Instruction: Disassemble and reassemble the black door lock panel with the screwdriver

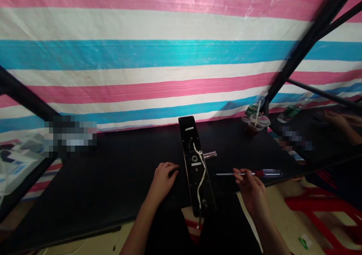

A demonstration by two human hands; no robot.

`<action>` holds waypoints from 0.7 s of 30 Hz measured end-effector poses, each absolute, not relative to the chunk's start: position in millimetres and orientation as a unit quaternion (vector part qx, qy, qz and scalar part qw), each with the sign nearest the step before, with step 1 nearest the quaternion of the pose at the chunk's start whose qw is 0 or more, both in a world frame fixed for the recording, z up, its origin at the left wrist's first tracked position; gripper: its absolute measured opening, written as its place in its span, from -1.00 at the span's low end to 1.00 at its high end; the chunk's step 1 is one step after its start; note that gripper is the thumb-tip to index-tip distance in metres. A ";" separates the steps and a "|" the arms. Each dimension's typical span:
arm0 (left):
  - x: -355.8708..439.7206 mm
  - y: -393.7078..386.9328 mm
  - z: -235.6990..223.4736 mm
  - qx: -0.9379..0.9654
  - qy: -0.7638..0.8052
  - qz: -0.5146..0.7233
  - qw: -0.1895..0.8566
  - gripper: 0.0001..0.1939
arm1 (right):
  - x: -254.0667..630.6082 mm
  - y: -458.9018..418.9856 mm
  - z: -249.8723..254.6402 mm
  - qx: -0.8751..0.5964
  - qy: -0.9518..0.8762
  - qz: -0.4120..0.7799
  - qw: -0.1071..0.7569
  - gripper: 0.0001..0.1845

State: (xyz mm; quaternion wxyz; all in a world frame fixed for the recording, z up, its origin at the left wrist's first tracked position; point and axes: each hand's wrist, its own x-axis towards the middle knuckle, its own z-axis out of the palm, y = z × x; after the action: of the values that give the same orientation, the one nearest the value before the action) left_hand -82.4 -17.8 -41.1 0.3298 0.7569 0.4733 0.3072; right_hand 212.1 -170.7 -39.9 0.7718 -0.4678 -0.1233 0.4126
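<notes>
The right hand (250, 189) pinches a red-handled screwdriver (264, 173); the left hand (164, 180), well apart from it, curls empty just beside the black door lock panel (196, 160) lying on the dark table (113, 179).

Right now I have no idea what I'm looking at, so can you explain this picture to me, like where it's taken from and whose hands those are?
This picture comes from a camera worn on a person's head, looking forward and down, so those are the wearer's own bare hands; no machine is involved. The left hand rests on a black table, beside a long black door lock panel with a white cable lying along it. The right hand holds a screwdriver with a red and clear handle. Farther back are a metal door handle, a drink cup with a straw and a water bottle. At right, another person's hand is at a nearby table.
</notes>
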 end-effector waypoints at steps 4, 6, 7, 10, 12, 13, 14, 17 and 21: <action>-73.9 -30.3 -42.0 0.823 0.475 0.213 0.229 -0.75 | 197.9 -188.1 -34.7 -0.460 -0.123 0.438 0.763 -0.72; -69.2 -27.8 -42.0 0.833 0.472 0.200 0.207 -0.80 | 189.6 -185.7 -24.4 -0.452 -0.140 0.443 0.762 -0.75; -67.4 -26.1 -42.2 0.836 0.469 0.198 0.203 -0.82 | 185.0 -183.0 -19.2 -0.449 -0.150 0.443 0.762 -0.76; -63.4 -23.4 -41.6 0.836 0.466 0.205 0.206 -0.83 | 169.0 -173.0 -7.7 -0.439 -0.187 0.437 0.762 -0.77; -61.9 -25.2 -38.2 0.824 0.462 0.229 0.234 -0.83 | 156.8 -167.4 -4.3 -0.435 -0.213 0.427 0.764 -0.77; -61.6 -27.5 -35.1 0.810 0.460 0.251 0.264 -0.82 | 150.5 -165.5 -3.6 -0.434 -0.227 0.419 0.764 -0.78; -61.9 -30.8 -31.1 0.787 0.459 0.274 0.308 -0.82 | 144.4 -164.3 -3.4 -0.434 -0.242 0.410 0.765 -0.79; -65.3 -47.9 -16.4 0.687 0.451 0.319 0.473 -0.78 | 128.9 -164.8 -4.1 -0.436 -0.283 0.385 0.763 -0.81; -73.2 -79.7 -2.8 0.598 0.481 0.346 0.539 -0.73 | 117.8 -172.3 -5.0 -0.456 -0.326 0.383 0.734 -0.77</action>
State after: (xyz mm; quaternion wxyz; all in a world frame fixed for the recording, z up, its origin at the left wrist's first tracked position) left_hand -73.2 -79.7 -2.8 0.5390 0.5983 0.4814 0.3460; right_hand 117.8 -172.3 -5.0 0.7341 -0.4561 -0.3262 0.3830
